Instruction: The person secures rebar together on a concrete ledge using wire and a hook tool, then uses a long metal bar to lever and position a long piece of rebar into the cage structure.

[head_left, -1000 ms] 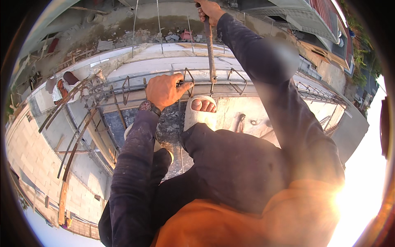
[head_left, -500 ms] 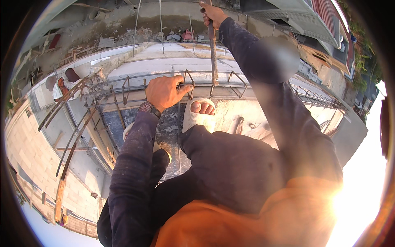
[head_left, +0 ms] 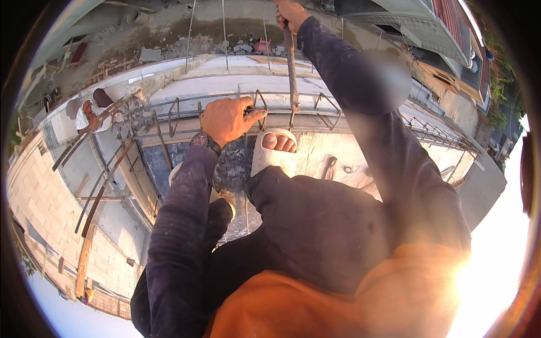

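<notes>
My left hand (head_left: 228,121) is closed on the rebar cage (head_left: 174,117) at a bent stirrup (head_left: 259,104), thumb and fingertips curled round the steel. Up at the top of the view, my right hand (head_left: 288,16) grips the upper end of a long rusty metal bar (head_left: 293,70). The bar's lower end meets the steel of the cage a little right of the stirrup, above my sandalled right foot (head_left: 273,155). My left foot is largely hidden by my forearm and leg.
A white block wall top (head_left: 214,76) runs beyond the cage, with rubble (head_left: 152,55) below it. Loose bars (head_left: 101,197) jut over block walls (head_left: 51,191) at left. A roofed structure (head_left: 456,28) stands upper right, and bright sun glares at lower right.
Both hands keep their grips and the bar stays upright. The view and my right hand have shifted only slightly.
</notes>
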The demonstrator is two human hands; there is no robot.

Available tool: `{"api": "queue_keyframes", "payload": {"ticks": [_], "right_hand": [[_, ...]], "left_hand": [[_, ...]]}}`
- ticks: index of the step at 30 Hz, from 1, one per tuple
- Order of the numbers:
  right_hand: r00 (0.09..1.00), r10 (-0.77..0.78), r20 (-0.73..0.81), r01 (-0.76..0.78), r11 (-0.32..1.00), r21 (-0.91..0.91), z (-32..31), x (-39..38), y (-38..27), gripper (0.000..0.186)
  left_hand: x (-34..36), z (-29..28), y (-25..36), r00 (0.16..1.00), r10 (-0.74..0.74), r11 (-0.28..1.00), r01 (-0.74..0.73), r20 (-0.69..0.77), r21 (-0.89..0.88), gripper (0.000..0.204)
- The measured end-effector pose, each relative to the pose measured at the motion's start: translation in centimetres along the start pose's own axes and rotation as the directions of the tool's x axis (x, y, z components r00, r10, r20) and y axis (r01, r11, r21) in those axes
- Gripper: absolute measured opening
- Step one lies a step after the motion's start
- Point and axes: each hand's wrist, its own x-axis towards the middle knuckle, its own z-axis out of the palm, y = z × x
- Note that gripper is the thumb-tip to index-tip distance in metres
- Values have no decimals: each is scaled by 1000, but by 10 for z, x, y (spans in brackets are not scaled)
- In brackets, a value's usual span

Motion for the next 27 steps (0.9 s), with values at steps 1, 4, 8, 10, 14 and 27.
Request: {"api": "queue_keyframes", "payload": {"ticks": [1, 4, 8, 10, 14, 27], "right_hand": [[1000, 3, 13, -3, 1000, -6, 0, 3, -1, 48], [998, 36, 53, -35, 999, -7, -7, 16, 0, 47], [999, 42, -1, -42, 999, -22, -17, 27, 8, 47], [999, 45, -9, -45, 999, -19, -12, 26, 14, 48], [992, 92, 87, -95, 995, 35, -17, 39, 24, 50], [978, 138, 158, -147, 988, 51, -10, 50, 42, 45]], "left_hand": [[2, -2, 1, 1000, -8, 1000, 8, 12, 5, 57], [3, 3, -1, 999, 26, 1000, -26, -39, -6, 59], [4, -4, 3, 999, -9, 1000, 10, 40, -19, 59], [0, -6, 3, 999, -26, 1000, 26, 42, -6, 56], [1, -4, 3, 998, -45, 999, 45, 39, -8, 55], [3, -6, 5, 998, -49, 999, 49, 45, 0, 54]]}}
